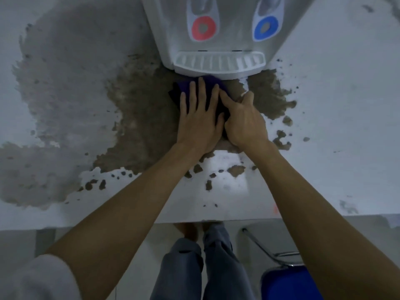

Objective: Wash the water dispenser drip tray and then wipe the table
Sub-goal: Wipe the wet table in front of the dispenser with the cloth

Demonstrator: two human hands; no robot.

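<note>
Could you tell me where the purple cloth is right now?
The purple cloth lies on the table just below the drip tray, pressed under both hands.

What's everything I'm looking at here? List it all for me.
Water dispenser: one, white, top centre on the table.
Drip tray: one, white, fitted at the dispenser's base.
Taps: two, red and blue.
Cloth: one, dark purple, under both hands.
Table: one, white, with worn brown-grey patches.
Chair: one, blue seat, lower right.
Left hand: flat on the cloth.
Right hand: on the cloth's right edge.
</note>
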